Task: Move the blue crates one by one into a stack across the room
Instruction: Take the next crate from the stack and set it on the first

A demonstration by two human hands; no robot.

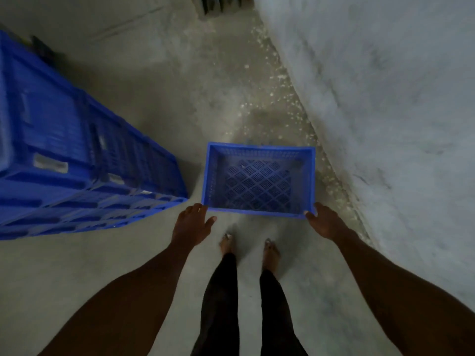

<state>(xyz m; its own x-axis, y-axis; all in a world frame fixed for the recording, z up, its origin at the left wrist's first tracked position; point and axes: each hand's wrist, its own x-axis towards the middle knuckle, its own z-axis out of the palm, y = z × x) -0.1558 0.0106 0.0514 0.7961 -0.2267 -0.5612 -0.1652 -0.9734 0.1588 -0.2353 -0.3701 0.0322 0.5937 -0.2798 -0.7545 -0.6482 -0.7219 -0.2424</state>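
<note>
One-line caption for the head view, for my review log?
Both hands, left hand and right hand, at the near corners of an empty blue crate, beside a tall blue crate stack.
</note>
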